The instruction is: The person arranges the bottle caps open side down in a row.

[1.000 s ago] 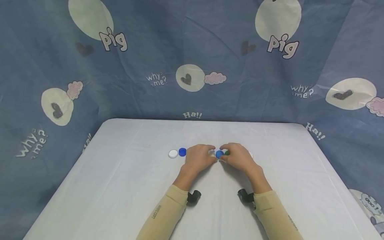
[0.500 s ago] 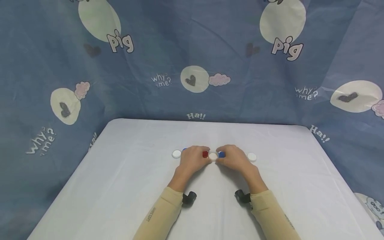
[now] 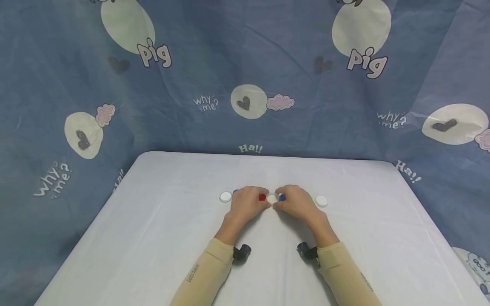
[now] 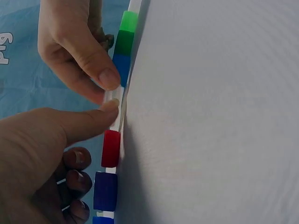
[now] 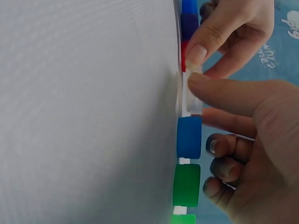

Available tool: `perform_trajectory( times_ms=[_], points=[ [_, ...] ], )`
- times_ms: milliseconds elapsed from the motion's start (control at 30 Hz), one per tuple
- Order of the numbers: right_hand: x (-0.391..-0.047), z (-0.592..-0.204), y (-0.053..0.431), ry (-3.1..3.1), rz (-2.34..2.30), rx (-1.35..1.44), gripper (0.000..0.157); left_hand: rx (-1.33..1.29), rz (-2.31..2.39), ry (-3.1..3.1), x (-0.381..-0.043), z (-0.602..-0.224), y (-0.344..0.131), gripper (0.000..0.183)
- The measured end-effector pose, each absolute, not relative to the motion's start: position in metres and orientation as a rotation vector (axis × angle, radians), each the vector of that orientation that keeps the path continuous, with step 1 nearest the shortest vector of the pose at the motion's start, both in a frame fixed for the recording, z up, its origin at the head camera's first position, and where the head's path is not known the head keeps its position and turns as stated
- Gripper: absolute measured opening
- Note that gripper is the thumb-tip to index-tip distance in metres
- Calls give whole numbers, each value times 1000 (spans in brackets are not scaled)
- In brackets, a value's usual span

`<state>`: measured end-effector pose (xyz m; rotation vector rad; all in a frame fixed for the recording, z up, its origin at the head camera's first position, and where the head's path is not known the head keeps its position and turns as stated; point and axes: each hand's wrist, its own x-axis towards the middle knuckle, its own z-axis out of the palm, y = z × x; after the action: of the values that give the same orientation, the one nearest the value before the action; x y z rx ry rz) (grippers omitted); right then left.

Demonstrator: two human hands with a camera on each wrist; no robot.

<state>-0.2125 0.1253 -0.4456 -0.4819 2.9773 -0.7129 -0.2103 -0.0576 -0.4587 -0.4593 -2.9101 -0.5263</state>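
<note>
A translucent whitish bottle cap (image 3: 272, 199) stands in the middle of a row of caps. My left hand (image 3: 249, 200) pinches it from the left and my right hand (image 3: 298, 200) from the right, thumbs on the near side. Both thumbtips almost meet over the cap in the wrist views. Just left of it sits a red cap (image 4: 111, 148), under the left hand's arch. On the right, a blue cap (image 5: 189, 137) and a green cap (image 5: 187, 185) lie beneath the right palm. The fingertips behind the middle cap are partly hidden.
A dark blue cap (image 4: 105, 192) and a brighter blue cap (image 4: 103, 220) continue the row leftward to a white cap (image 3: 225, 196). A light green cap (image 4: 129, 22) and another white cap (image 3: 321, 201) lie at its right. White cloth covers the table (image 3: 153, 238); a patterned blue curtain (image 3: 206, 51) hangs behind.
Both hands have shifted left along the row, from around the blue cap to the whitish one, uncovering the right-end white cap. Over the last half second they barely move.
</note>
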Motion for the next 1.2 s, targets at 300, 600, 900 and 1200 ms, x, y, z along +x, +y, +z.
perform_trajectory(
  times_ms=[300, 600, 900, 1200],
  points=[
    [-215, -443, 128, 2969, -840, -534, 40, -469, -578, -2882, -211, -453, -61, 39],
    [-214, -443, 131, 2919, -936, -437, 37, -530, -456, -2781, -211, -453, -61, 34],
    [-213, -442, 135, 2840, -1042, -412, 29, -532, -419, -2699, -210, -447, -59, 27],
    [-211, -436, 135, 2820, -1097, -391, 34, -521, -439, -2668, -209, -444, -62, 24]
  ],
)
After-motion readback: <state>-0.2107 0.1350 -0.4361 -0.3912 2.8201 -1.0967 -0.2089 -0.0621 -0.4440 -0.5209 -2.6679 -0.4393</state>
